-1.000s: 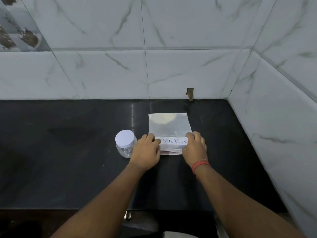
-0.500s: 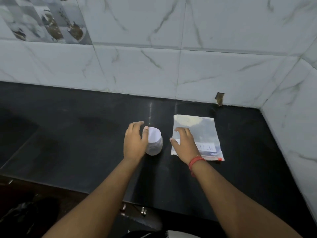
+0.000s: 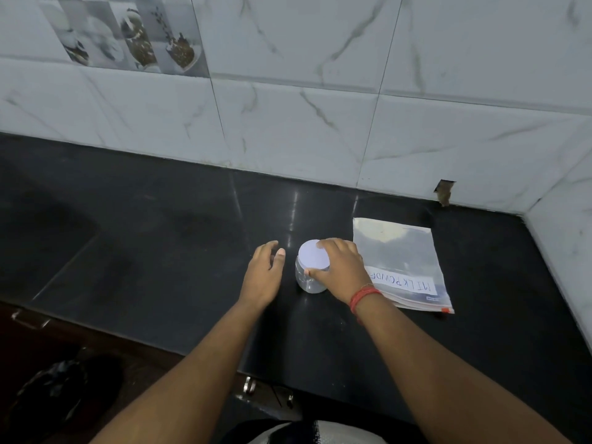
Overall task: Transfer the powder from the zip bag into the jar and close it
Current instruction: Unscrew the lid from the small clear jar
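A small clear jar with a white lid stands on the black counter. My right hand rests on the lid, fingers curled around its right and near edge. My left hand hovers just left of the jar, fingers apart, not touching it. A clear zip bag labelled MILK POWDER lies flat on the counter to the right of the jar, its near left corner hidden under my right wrist.
White marble-tiled walls close the counter at the back and right. A small hole sits in the back wall near the corner. The counter's front edge runs above dark drawers with metal handles.
My right hand left the zip bag and moved left onto the jar lid. My left hand came off the jar and now hovers beside it. The view shifted left.
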